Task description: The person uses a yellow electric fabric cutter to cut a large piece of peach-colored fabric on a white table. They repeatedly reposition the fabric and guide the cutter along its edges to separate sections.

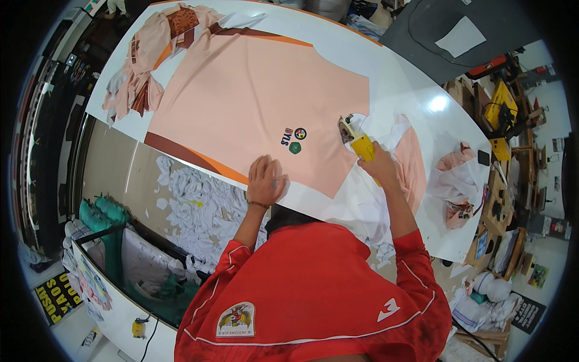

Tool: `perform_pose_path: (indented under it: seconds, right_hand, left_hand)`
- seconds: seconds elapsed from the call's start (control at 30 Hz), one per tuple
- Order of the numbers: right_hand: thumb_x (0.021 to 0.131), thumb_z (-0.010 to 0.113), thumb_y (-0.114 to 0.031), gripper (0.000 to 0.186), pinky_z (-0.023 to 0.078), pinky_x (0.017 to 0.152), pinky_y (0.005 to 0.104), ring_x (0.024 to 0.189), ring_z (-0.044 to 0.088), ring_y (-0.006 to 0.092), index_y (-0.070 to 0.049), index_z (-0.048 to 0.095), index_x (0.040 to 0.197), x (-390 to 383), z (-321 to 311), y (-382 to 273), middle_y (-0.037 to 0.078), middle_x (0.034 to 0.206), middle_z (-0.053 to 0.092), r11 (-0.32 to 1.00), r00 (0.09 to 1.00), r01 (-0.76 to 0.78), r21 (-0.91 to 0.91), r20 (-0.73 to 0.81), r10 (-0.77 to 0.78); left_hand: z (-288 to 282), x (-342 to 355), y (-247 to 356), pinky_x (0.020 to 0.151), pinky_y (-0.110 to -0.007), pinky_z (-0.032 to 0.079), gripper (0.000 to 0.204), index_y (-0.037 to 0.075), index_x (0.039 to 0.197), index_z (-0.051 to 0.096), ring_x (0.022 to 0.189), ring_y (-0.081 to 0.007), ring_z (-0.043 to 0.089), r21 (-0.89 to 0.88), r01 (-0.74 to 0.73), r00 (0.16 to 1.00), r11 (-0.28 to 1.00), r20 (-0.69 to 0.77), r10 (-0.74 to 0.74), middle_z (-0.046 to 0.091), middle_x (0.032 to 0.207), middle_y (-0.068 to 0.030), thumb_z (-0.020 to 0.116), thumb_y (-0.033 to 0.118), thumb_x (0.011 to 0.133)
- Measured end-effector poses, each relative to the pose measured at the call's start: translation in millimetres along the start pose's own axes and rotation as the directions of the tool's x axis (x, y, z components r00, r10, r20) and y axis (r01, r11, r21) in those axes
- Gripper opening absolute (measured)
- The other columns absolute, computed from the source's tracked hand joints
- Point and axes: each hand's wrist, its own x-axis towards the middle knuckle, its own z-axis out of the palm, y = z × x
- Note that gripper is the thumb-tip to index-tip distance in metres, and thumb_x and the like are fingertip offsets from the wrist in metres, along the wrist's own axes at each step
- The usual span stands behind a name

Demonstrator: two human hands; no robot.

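Observation:
A peach fabric panel (235, 96) with brown and orange edge bands and small printed emblems lies on the white table (398, 84). My left hand (265, 181) rests on its near edge, fingers slightly bent, holding nothing. My right hand (380, 166) grips a yellow handheld electric cutter (362, 145), whose round white head sits at the panel's curved right edge. Right of it lies a narrower peach and white piece (408, 166).
Crumpled fabric bundles (151, 72) (452, 175) and a dark phone (483, 157) are on the table. White scraps (190, 205) cover floor below. A grey board (431, 27) is behind, a bin of rolls (142, 262) lower left, tools and shelves (503, 111) right.

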Motion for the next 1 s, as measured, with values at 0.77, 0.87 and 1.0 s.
perform_pose_path:
  seconds: [0.77, 0.87, 1.0]
  right_hand:
    - [0.074, 0.082, -0.041, 0.071, 0.058, 0.093, 0.0513, 0.113, 0.071, 0.0407, -0.009, 0.058, 0.134, 18.3, -7.7, -17.5, 0.022, 0.120, 0.072, 0.995, 0.999, -0.044, 0.090, 0.024, 0.042]
    - [0.074, 0.082, -0.039, 0.072, 0.058, 0.093, 0.0507, 0.111, 0.072, 0.0403, -0.008, 0.058, 0.134, 13.6, -10.0, -2.5, 0.021, 0.118, 0.073, 0.997, 1.000, 0.015, 0.082, 0.018, -0.017]
    - [0.072, 0.084, -0.039, 0.072, 0.057, 0.094, 0.0503, 0.111, 0.072, 0.0389, -0.006, 0.059, 0.132, 0.3, -15.4, 15.8, 0.022, 0.117, 0.073, 0.997, 0.998, 0.024, 0.071, 0.060, -0.028]
  left_hand:
    - [18.1, 8.9, 29.4, 0.107, -0.051, 0.046, 0.049, 0.008, 0.131, 0.066, 0.127, -0.0368, 0.058, 0.047, -0.224, 0.971, 0.973, 0.096, 0.219, 0.064, 0.133, -0.0130, 0.076, 0.035, 0.091]
    - [30.2, 22.3, 76.5, 0.102, -0.050, 0.049, 0.047, 0.009, 0.130, 0.067, 0.122, -0.0327, 0.060, -0.144, -0.282, 0.912, 0.949, 0.267, 0.312, 0.065, 0.130, -0.0108, 0.075, 0.035, 0.092]
    - [62.5, 30.6, 98.6, 0.088, -0.043, 0.054, 0.036, 0.016, 0.126, 0.069, 0.106, -0.0287, 0.064, -0.016, -0.403, 0.859, 0.915, 0.337, 0.384, 0.067, 0.126, -0.0062, 0.071, 0.035, 0.095]
